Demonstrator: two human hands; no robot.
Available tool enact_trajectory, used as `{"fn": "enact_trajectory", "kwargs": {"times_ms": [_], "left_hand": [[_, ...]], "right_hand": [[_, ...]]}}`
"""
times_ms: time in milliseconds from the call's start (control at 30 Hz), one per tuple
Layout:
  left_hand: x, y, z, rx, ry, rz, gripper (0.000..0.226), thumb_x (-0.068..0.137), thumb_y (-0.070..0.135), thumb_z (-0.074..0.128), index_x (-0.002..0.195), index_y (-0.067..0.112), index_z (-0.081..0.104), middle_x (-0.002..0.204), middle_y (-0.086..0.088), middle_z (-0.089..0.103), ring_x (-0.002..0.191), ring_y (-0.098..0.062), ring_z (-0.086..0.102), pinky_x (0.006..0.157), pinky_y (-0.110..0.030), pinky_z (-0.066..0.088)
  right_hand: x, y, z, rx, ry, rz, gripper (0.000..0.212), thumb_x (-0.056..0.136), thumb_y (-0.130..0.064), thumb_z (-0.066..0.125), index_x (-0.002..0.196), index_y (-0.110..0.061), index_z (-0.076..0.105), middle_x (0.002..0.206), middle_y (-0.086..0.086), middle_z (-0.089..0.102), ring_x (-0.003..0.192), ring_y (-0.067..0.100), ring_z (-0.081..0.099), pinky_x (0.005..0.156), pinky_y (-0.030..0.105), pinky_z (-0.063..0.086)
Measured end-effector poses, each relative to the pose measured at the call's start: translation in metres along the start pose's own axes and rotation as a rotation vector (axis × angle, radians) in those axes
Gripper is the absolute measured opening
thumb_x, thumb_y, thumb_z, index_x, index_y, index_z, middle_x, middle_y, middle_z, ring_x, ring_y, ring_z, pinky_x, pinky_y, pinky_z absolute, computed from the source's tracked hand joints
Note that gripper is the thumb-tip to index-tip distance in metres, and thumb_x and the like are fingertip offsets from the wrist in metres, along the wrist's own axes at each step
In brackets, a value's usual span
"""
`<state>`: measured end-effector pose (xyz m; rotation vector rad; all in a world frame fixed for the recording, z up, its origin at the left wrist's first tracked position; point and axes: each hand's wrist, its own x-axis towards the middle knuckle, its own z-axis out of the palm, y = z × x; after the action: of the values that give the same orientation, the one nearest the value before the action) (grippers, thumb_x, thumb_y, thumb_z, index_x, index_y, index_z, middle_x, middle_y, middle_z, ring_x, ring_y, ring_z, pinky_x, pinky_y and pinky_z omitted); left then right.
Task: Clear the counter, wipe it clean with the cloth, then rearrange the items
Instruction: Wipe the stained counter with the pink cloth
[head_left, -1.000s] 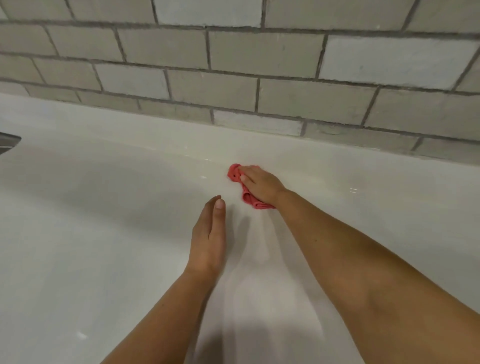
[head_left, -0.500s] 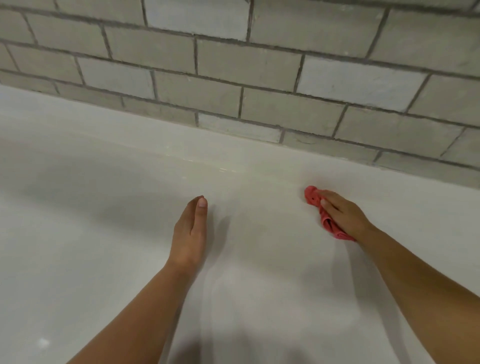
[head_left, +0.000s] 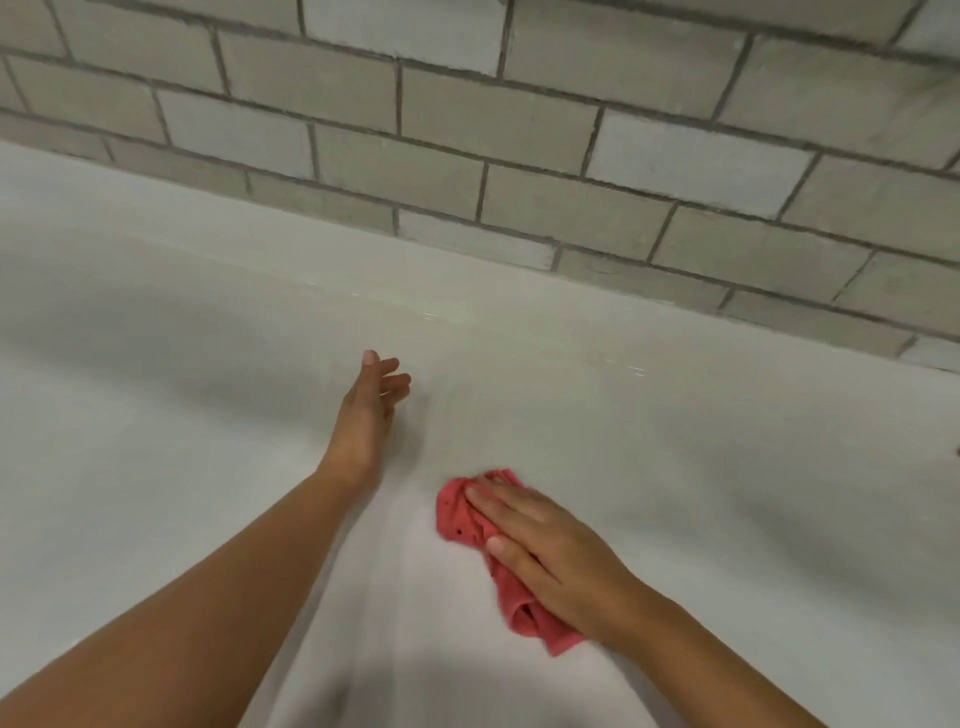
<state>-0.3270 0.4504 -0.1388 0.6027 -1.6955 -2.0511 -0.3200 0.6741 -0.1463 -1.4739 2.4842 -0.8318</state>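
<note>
Two bare hands are over a pale counter (head_left: 156, 374) that runs back to a grey tiled wall (head_left: 519, 130). On the left, the left hand (head_left: 366, 415) is turned on edge with its fingers loosely spread and nearly straight. It has hold of nothing, and I cannot tell whether it touches the surface or hangs just above it. To its right and nearer the person lies the red cloth (head_left: 457, 514), bunched into a narrow wad on the counter. The right hand (head_left: 550, 556) lies flat on top of it, fingers straight and together, pressing it down rather than gripping it. This looks like the wiping step, and none of the items to be rearranged are in view. The main risk is the cloth slipping out from under those flat fingers on a fast stroke, since nothing is curled round it. Wadded as it is, it also covers only a thin strip, so patches could be missed, especially along the wall. A sweep to the left could run into the idle left hand.
</note>
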Motion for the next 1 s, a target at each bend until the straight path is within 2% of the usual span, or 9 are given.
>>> {"fn": "enact_trajectory", "kwargs": {"times_ms": [100, 267, 433, 567, 633, 700, 767, 900, 1000], "left_hand": [[0.012, 0.013, -0.04, 0.113, 0.05, 0.085, 0.051, 0.099, 0.048, 0.023, 0.125, 0.016, 0.052, 0.118, -0.005, 0.059, 0.116, -0.016, 0.053, 0.107, -0.032, 0.031], [0.015, 0.022, -0.097, 0.49, 0.164, 0.191, 0.047, 0.099, 0.043, 0.026, 0.129, 0.015, 0.051, 0.125, -0.001, 0.056, 0.116, -0.013, 0.049, 0.094, -0.022, 0.03], [0.015, 0.014, -0.096, 0.581, 0.173, 0.248, 0.044, 0.099, 0.037, 0.034, 0.129, 0.01, 0.052, 0.128, -0.009, 0.057, 0.121, -0.022, 0.049, 0.094, -0.022, 0.031], [0.017, 0.015, -0.1, 0.515, 0.165, 0.233, 0.044, 0.099, 0.039, 0.032, 0.129, 0.012, 0.051, 0.128, -0.007, 0.057, 0.118, -0.017, 0.049, 0.095, -0.023, 0.031], [0.017, 0.015, -0.101, 0.486, 0.163, 0.218, 0.046, 0.099, 0.041, 0.031, 0.13, 0.014, 0.051, 0.129, -0.006, 0.056, 0.12, -0.017, 0.048, 0.097, -0.024, 0.031], [0.018, 0.016, -0.103, 0.47, 0.167, 0.203, 0.048, 0.098, 0.043, 0.03, 0.131, 0.014, 0.05, 0.13, -0.004, 0.056, 0.122, -0.017, 0.047, 0.098, -0.024, 0.031], [0.018, 0.016, -0.103, 0.468, 0.163, 0.2, 0.049, 0.097, 0.043, 0.03, 0.131, 0.015, 0.049, 0.131, -0.004, 0.055, 0.122, -0.016, 0.047, 0.098, -0.023, 0.031], [0.018, 0.016, -0.102, 0.456, 0.139, 0.199, 0.053, 0.094, 0.047, 0.03, 0.132, 0.015, 0.049, 0.131, -0.002, 0.055, 0.12, -0.011, 0.046, 0.098, -0.021, 0.03], [0.018, 0.016, -0.102, 0.434, 0.131, 0.214, 0.066, 0.085, 0.055, 0.026, 0.133, 0.015, 0.048, 0.132, -0.001, 0.054, 0.122, -0.01, 0.046, 0.1, -0.02, 0.029]], "right_hand": [[-0.008, 0.048, -0.04, 0.026, 0.214, 0.238, 0.028, 0.098, -0.041, 0.039, 0.117, -0.047, 0.058, 0.093, 0.003, 0.069, 0.07, 0.025, 0.064, 0.059, 0.033, 0.052], [0.063, 0.137, -0.065, -0.289, 0.405, 0.773, 0.041, 0.1, -0.022, 0.035, 0.134, -0.002, 0.044, 0.133, 0.022, 0.049, 0.123, 0.034, 0.045, 0.105, 0.037, 0.032], [0.14, 0.029, 0.02, -0.097, 0.272, 0.386, 0.043, 0.086, -0.027, 0.034, 0.12, -0.022, 0.059, 0.112, 0.011, 0.062, 0.095, 0.03, 0.063, 0.089, 0.038, 0.05], [0.095, -0.043, 0.064, -0.15, 0.107, -0.092, 0.052, 0.097, -0.043, 0.028, 0.133, -0.014, 0.051, 0.136, 0.004, 0.053, 0.127, 0.017, 0.045, 0.113, 0.025, 0.025], [0.066, -0.028, 0.048, 0.016, 0.086, -0.127, 0.046, 0.098, -0.044, 0.03, 0.131, -0.021, 0.053, 0.131, -0.001, 0.058, 0.121, 0.011, 0.05, 0.107, 0.019, 0.033], [0.046, 0.006, 0.009, 0.11, 0.159, 0.064, 0.033, 0.097, -0.043, 0.039, 0.116, -0.03, 0.061, 0.097, 0.002, 0.071, 0.076, 0.018, 0.067, 0.061, 0.025, 0.054], [0.035, 0.06, -0.032, 0.136, 0.352, 0.374, 0.032, 0.092, -0.044, 0.047, 0.11, -0.024, 0.065, 0.081, -0.001, 0.07, 0.052, 0.012, 0.06, 0.044, 0.019, 0.043], [0.075, 0.132, -0.066, -0.25, 0.578, 1.057, 0.046, 0.097, -0.027, 0.035, 0.124, 0.007, 0.049, 0.117, 0.032, 0.053, 0.107, 0.043, 0.052, 0.095, 0.046, 0.04], [0.156, 0.114, -0.037, -0.341, 0.473, 1.108, 0.054, 0.099, -0.029, 0.03, 0.133, 0.013, 0.035, 0.132, 0.034, 0.042, 0.123, 0.045, 0.039, 0.109, 0.047, 0.027]]}}
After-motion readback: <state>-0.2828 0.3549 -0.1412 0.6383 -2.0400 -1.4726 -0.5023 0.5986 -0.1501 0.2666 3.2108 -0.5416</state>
